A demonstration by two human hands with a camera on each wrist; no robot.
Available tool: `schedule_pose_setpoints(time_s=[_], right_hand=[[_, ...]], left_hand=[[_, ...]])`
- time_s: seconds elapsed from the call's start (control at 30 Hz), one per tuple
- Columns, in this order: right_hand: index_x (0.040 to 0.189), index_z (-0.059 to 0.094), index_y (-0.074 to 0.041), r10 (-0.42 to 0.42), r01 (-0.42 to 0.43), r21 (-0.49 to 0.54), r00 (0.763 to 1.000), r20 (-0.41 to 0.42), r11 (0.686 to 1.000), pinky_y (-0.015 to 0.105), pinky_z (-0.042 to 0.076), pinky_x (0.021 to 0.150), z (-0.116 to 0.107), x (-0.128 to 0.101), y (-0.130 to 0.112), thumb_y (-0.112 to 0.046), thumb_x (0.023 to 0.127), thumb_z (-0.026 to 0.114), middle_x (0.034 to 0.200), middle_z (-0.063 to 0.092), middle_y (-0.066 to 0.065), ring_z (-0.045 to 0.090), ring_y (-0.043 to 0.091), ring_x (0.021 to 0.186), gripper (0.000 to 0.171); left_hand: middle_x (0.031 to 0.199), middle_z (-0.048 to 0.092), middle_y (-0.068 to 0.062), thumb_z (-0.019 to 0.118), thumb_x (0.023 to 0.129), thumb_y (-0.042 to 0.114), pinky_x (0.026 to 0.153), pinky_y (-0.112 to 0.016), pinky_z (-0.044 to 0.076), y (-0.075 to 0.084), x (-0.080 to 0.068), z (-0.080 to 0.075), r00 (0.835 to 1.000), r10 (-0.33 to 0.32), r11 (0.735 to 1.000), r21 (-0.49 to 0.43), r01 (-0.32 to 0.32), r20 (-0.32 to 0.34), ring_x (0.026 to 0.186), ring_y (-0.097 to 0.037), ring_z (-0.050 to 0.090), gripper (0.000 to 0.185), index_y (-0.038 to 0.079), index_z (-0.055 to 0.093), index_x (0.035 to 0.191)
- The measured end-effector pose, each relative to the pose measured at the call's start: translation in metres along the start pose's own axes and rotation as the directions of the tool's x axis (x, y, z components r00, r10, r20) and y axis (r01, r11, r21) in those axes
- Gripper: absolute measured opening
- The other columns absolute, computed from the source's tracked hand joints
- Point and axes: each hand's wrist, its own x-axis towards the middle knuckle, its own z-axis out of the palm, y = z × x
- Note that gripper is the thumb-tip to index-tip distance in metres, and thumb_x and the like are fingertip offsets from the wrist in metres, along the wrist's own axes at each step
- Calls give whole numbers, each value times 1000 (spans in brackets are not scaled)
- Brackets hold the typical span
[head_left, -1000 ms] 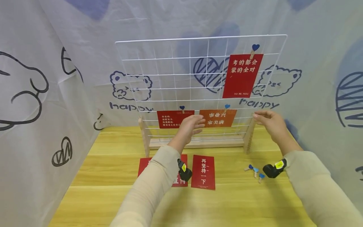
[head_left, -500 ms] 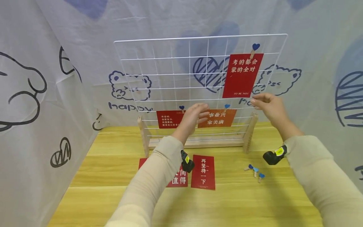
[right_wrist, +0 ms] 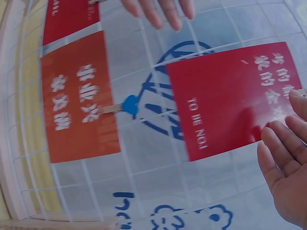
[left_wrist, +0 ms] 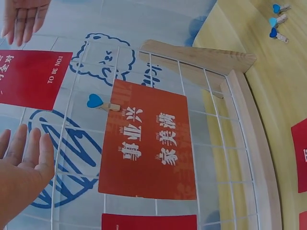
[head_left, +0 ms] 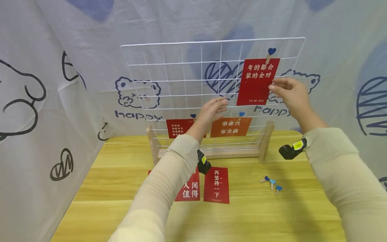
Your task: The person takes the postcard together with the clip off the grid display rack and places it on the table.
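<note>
both hands were slack: right hand [head_left: 291, 94] beside the heart-pegged red card [head_left: 258, 81], left hand [head_left: 213, 112] fronting the wire grid [head_left: 169, 80].

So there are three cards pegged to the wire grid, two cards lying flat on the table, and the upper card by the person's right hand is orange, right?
Nearly. The upper card by the right hand is red; the head view shows it. The orange card hangs lower on the wire grid. Three cards are pegged up, and two cards lie on the table.
</note>
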Motion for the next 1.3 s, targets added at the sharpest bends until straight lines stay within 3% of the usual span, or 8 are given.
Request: schedule_pose_setpoints(time_s=[0.27,0.6,1.03,1.3], right_hand=[[120,50,-12,-1,10,138,998,-67,990,29,37,89,-6,14,-23,-29,80,59,109,53,2,47,11,95,44],[120,50,-14,8,10,219,997,-82,976,30,30,96,-13,28,-41,-27,78,61,116,51,2,45,13,101,45],[122,49,-20,4,6,129,997,-77,992,32,28,96,-16,38,-51,-31,81,58,122,48,-3,43,15,105,44],[127,43,-22,10,-8,52,999,-35,999,31,28,97,-19,46,-56,-31,83,54,129,42,-5,40,17,112,46]], left_hand=[[123,46,-10,45,90,21,91,-34,36,10,11,9,999,36,999,24,-35,-12,109,-19,45,39,3,42,124],[122,47,-7,45,90,22,91,-33,36,20,23,16,998,59,998,40,-57,-25,109,-19,45,38,4,44,123],[122,47,-10,47,89,20,93,-38,33,16,34,27,995,76,997,27,-74,-65,113,-25,42,37,2,46,121],[122,48,-7,47,89,20,91,-31,35,14,37,29,997,62,997,49,-59,-54,112,-21,43,37,3,46,122]])
